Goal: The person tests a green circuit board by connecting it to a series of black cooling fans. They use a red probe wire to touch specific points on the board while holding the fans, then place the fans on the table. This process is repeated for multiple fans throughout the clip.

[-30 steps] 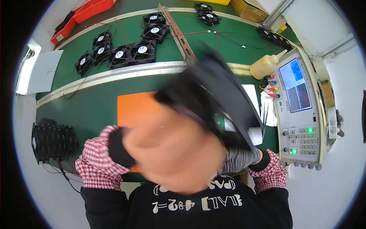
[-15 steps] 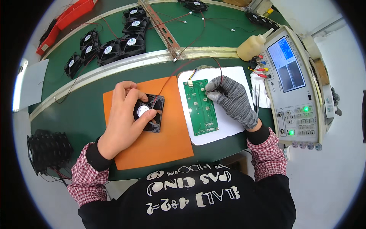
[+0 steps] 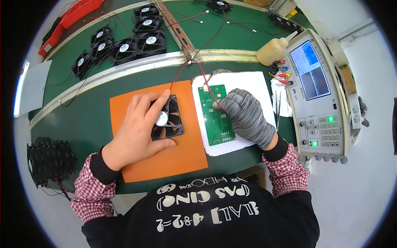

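Note:
A black square cooling fan [image 3: 178,124] with a white centre label lies on an orange mat [image 3: 186,157]. My bare left hand [image 3: 138,126] holds it, with the index finger along its top edge and the thumb by its lower edge. From the fan a thin red cable [image 3: 205,78] runs up to the bench rail, bends there, and comes back down to my right hand [image 3: 248,118]. That hand wears a grey knitted glove and pinches the cable above a green circuit board [image 3: 214,126]. The gloved fingers hide the cable's end. The board lies on a white pad [image 3: 252,80].
Several black fans [image 3: 124,47] stand behind the metal rail [image 3: 136,66], their wires trailing. A stack of fans [image 3: 49,161] is at the left. On the right are a test instrument [image 3: 314,91] with a lit screen, a cream squeeze bottle [image 3: 271,51] and tweezers [image 3: 278,107] on white cloth.
My left thumb has moved off the fan's face to its lower edge, and the fan sits slightly further right. My right hand has come down a little, drawing the cable from an arc into a sharp bend.

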`<move>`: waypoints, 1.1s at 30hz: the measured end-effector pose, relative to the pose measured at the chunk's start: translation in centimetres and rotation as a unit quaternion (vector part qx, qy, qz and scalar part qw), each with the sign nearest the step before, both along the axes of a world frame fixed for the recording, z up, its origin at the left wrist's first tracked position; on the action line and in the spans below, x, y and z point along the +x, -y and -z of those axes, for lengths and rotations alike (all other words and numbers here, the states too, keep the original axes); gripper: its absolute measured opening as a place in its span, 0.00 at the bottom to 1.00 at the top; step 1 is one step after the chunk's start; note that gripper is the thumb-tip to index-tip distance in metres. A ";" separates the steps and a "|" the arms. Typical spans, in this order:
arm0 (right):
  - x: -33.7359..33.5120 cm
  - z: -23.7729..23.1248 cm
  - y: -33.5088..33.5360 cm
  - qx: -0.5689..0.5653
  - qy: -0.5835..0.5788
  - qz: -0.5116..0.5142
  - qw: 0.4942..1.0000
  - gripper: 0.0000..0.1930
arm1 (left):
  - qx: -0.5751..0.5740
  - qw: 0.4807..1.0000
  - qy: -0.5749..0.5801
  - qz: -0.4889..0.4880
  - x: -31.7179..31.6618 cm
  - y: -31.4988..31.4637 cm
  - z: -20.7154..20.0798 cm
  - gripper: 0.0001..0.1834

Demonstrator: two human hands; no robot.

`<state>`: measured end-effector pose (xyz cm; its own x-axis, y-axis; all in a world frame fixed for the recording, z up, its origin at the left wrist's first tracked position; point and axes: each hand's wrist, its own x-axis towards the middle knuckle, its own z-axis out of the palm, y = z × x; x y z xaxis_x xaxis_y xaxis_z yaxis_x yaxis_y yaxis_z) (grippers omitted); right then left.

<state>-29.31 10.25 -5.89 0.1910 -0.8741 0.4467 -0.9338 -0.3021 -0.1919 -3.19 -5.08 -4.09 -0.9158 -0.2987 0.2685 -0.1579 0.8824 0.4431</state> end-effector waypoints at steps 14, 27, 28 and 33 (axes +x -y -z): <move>-0.7 1.4 -0.2 0.035 0.261 0.025 0.964 0.09 | 0.316 0.893 -0.195 0.253 4.3 -3.7 -6.7 0.38; -1.0 1.3 0.4 0.000 0.220 -0.023 0.975 0.09 | 0.166 0.943 -0.284 0.056 4.1 -4.9 -5.6 0.24; -0.6 1.3 0.9 0.002 0.225 -0.030 0.974 0.09 | -0.023 0.943 -0.331 -0.018 4.1 -5.6 -5.1 0.23; -0.7 1.1 0.4 0.017 0.178 0.013 0.984 0.08 | -0.389 0.834 -0.392 -0.016 -0.5 -3.5 -5.1 0.23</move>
